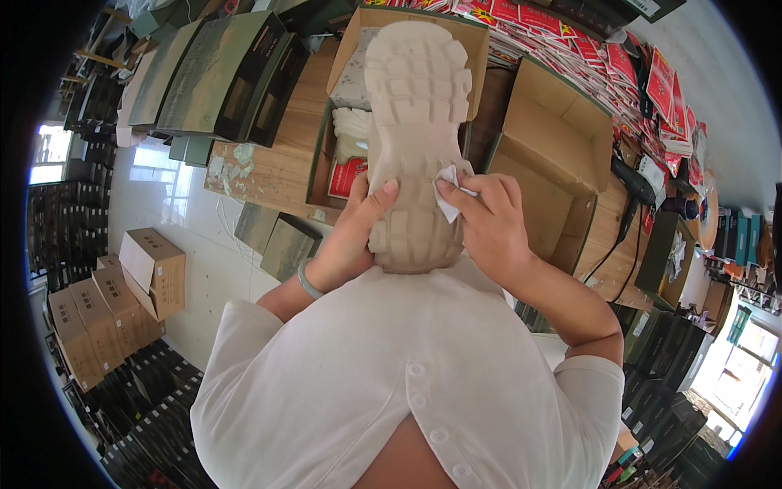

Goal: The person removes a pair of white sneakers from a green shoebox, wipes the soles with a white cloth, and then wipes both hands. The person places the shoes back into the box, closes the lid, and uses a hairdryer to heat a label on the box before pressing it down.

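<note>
Shoe (417,143) covers an edge of one box (319,163), open box (533,191) alongside.

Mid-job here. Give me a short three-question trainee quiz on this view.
1. Which hand holds the white cloth?
2. True or false: the left hand grips the shoe, tread facing the camera.
3. The brown cartons on the floor are on the person's: A) left; B) right.

Key: 1. The right hand. 2. True. 3. A.

Box (556,121) right of shoe (415,147)
</note>
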The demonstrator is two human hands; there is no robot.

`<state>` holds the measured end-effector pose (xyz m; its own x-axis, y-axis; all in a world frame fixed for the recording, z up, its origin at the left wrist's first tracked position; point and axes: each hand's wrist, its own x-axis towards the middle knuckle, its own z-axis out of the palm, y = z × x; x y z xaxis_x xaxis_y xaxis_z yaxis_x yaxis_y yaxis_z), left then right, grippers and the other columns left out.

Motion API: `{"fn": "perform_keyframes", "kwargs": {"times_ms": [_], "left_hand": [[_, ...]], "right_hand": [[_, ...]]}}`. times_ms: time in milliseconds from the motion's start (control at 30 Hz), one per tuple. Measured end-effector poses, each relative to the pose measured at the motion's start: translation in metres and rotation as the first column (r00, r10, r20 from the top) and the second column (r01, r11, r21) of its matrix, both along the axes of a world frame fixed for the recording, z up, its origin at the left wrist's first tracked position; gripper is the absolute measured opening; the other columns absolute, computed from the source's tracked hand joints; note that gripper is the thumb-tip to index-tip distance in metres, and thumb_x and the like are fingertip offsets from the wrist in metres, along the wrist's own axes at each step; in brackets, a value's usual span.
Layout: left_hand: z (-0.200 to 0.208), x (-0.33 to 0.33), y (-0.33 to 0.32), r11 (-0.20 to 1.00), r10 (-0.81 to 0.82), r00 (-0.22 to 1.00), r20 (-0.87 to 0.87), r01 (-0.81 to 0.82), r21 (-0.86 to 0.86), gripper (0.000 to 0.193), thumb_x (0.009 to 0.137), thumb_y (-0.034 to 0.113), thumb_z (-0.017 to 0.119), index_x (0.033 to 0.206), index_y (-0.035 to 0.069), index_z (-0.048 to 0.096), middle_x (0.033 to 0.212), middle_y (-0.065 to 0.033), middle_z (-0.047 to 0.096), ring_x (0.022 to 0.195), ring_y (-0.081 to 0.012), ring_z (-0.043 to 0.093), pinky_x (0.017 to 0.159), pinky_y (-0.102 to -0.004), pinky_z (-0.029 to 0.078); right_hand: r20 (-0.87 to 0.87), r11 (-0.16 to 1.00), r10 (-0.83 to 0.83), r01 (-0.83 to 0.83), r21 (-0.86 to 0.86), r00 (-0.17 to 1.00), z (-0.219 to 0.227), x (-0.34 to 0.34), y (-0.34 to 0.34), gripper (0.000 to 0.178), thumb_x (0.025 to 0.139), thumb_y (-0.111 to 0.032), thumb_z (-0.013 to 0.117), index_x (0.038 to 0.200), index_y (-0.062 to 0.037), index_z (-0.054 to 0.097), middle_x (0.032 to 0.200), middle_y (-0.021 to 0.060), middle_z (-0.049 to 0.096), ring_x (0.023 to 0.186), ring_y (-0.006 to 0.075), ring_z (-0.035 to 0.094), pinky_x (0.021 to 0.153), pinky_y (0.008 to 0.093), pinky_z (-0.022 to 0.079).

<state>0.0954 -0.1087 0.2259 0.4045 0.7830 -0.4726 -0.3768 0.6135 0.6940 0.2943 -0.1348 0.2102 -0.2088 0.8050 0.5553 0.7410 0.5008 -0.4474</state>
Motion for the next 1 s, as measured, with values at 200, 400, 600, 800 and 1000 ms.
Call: {"fn": "perform_keyframes", "kwargs": {"times_ms": [200,400,600,800,1000], "left_hand": [[0.0,-0.001,0.0,1.0,-0.02,0.999,0.049,0.019,0.009,0.07,0.093,0.035,0.063,0.142,0.004,0.025,0.137,-0.0154,0.043,0.127,-0.0258,0.047,0.102,-0.0419,0.044],[0.005,-0.001,-0.002,0.999,-0.032,0.998,0.053,0.031,0.028,0.07,0.093,0.036,0.063,0.142,0.004,0.024,0.137,-0.0149,0.043,0.126,-0.026,0.047,0.101,-0.0416,0.045],[0.0,-0.004,-0.003,0.999,-0.037,0.998,0.049,0.037,0.017,0.073,0.092,0.037,0.065,0.142,0.004,0.023,0.137,-0.0149,0.043,0.125,-0.0258,0.048,0.1,-0.0417,0.046],[0.006,-0.003,-0.004,1.0,-0.024,1.0,-0.019,0.024,0.017,0.072,0.091,0.037,0.065,0.141,0.004,0.024,0.137,-0.0154,0.043,0.126,-0.0257,0.047,0.102,-0.0417,0.044],[0.011,-0.006,-0.003,0.999,-0.035,0.999,0.001,0.035,0.038,0.073,0.092,0.036,0.065,0.142,0.003,0.024,0.137,-0.016,0.043,0.127,-0.026,0.046,0.102,-0.0418,0.044]], "right_hand": [[-0.041,0.995,0.002,0.002,0.096,0.999,0.006,0.004,0.003,0.049,0.061,0.013,0.063,0.101,-0.0126,0.074,0.089,0.0047,0.059,0.079,0.0267,0.053,0.074,0.0348,0.044],[-0.019,0.991,-0.014,0.016,0.134,1.0,0.017,0.007,0.008,0.047,0.06,0.013,0.062,0.098,-0.0118,0.075,0.089,0.0047,0.059,0.079,0.0257,0.054,0.072,0.0353,0.043],[-0.02,0.993,0.009,-0.007,0.121,1.0,0.012,0.008,0.0,0.043,0.062,0.011,0.06,0.096,-0.0109,0.074,0.089,0.005,0.059,0.079,0.0259,0.054,0.072,0.0363,0.043],[0.019,0.995,0.027,-0.029,0.099,0.999,0.009,0.011,-0.002,0.045,0.06,0.011,0.062,0.098,-0.0109,0.073,0.087,0.0041,0.057,0.081,0.0247,0.053,0.072,0.0344,0.044],[-0.008,0.994,-0.034,0.035,0.106,0.999,0.013,0.007,-0.002,0.044,0.061,0.01,0.064,0.098,-0.0111,0.073,0.088,0.0032,0.055,0.084,0.0237,0.052,0.073,0.0333,0.045]]}}
